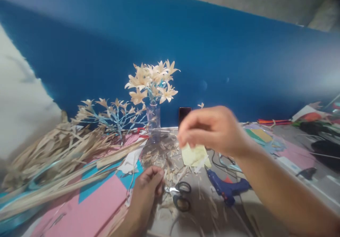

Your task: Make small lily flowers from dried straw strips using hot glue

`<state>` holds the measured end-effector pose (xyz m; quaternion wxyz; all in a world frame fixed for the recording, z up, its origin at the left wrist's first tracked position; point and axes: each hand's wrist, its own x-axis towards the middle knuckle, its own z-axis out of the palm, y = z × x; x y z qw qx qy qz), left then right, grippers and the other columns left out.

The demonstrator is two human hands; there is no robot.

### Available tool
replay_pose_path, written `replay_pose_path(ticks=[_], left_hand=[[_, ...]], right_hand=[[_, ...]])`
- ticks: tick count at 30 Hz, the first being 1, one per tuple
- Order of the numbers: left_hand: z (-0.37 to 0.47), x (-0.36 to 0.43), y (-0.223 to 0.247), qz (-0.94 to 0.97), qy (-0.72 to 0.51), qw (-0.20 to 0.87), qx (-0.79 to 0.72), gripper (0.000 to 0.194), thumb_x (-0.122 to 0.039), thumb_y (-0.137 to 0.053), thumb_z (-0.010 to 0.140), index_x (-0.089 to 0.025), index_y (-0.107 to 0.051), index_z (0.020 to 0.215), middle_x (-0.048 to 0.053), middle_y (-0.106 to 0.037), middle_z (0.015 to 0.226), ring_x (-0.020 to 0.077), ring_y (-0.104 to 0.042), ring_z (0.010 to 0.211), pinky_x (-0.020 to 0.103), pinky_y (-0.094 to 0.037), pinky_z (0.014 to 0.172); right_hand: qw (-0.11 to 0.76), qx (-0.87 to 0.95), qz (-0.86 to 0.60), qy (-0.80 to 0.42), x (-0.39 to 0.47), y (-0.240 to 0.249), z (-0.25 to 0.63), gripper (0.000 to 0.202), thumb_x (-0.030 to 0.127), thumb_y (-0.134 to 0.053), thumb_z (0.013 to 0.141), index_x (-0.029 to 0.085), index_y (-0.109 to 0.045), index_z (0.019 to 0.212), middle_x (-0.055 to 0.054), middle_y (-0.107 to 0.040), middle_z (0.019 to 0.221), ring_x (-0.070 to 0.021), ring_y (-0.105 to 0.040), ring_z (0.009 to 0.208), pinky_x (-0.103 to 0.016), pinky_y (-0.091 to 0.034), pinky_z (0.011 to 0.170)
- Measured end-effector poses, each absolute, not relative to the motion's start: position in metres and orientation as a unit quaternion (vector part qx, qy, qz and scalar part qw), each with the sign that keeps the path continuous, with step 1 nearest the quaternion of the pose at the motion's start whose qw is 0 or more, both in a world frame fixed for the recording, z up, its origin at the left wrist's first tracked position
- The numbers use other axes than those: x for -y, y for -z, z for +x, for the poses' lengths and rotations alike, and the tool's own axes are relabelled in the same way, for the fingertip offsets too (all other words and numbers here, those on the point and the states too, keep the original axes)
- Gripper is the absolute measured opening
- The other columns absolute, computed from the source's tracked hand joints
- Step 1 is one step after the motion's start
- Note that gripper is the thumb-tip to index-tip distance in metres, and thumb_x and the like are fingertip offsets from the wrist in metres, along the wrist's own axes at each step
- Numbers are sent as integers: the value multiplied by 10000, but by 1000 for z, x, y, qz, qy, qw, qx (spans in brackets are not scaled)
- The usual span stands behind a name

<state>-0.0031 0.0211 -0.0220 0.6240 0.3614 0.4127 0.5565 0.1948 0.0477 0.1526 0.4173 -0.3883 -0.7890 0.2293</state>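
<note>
The scissors (175, 190) lie on the tabletop near the middle of the near side, black loops to the right, blades pointing left to my left hand (149, 183). I take this to be a stage of fine fingertip work among small pieces. The next move, I judge, calls for a light touch, with my left fingers minding the blade ends.

My left hand is low, fingers curled in and thumb near the index finger; I cannot tell whether I pinch anything there, or whether I touch the scissors. My right hand (214, 131) is raised, wrist bent, fingers drooping down and left with the thumb beneath them. Its tips are blurred, so I cannot tell whether they meet or hold something. That forearm slants in from the near right.

Below my right fingertips is a yellow paper (195, 156), with pale scraps (156, 158) to its left. A blue glue gun (220, 184) lies right of the scissors. Pink sheets (105, 207) spread to the near left, dry husks (39, 155) beyond them, and a clear vase (153, 118) of cream flowers (142, 78) stands at the far side.
</note>
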Motion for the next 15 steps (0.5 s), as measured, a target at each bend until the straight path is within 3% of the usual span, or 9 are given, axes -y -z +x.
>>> replay_pose_path(ticks=[3, 7, 10, 13, 15], left_hand=[[-3, -18, 18, 351, -541, 631, -431, 273, -379, -739, 768, -178, -564, 712, -71, -437, 434, 55, -327, 387, 170, -209, 396], [-1, -16, 12, 347, -523, 639, -446, 285, -396, -735, 720, -177, -555, 685, -53, -473, 449, 55, -323, 396, 181, -200, 411], [-1, -17, 9, 353, -515, 638, -451, 287, -397, -730, 701, -176, -550, 669, -46, -488, 464, 51, -315, 393, 185, -191, 412], [0, -17, 8, 352, -513, 638, -454, 273, -384, -722, 693, -176, -548, 667, -55, -468, 457, 52, -311, 397, 187, -188, 417], [0, -17, 7, 351, -515, 634, -459, 261, -374, -714, 688, -174, -548, 666, -58, -461, 457, 53, -315, 403, 187, -190, 421]], right_hand=[[219, 834, -495, -103, -115, -129, 196, 149, 201, -602, 886, 196, -747, 853, -3, -742, 777, -124, -662, 677, -210, -455, 584], [123, 814, -561, -86, -180, -60, 200, 147, 103, -614, 877, 149, -746, 922, -68, -748, 829, -174, -698, 788, -236, -501, 674], [72, 804, -587, -61, -198, -24, 196, 157, 185, -602, 940, 171, -691, 1069, -79, -710, 1036, -195, -677, 945, -315, -537, 817], [26, 794, -607, -30, -208, -9, 186, 275, 319, -603, 959, 168, -612, 1189, -85, -633, 1189, -219, -644, 1017, -415, -552, 862], [4, 790, -613, -11, -214, -5, 177, 310, 327, -598, 961, 162, -592, 1223, -96, -613, 1225, -228, -634, 1035, -432, -550, 872]])
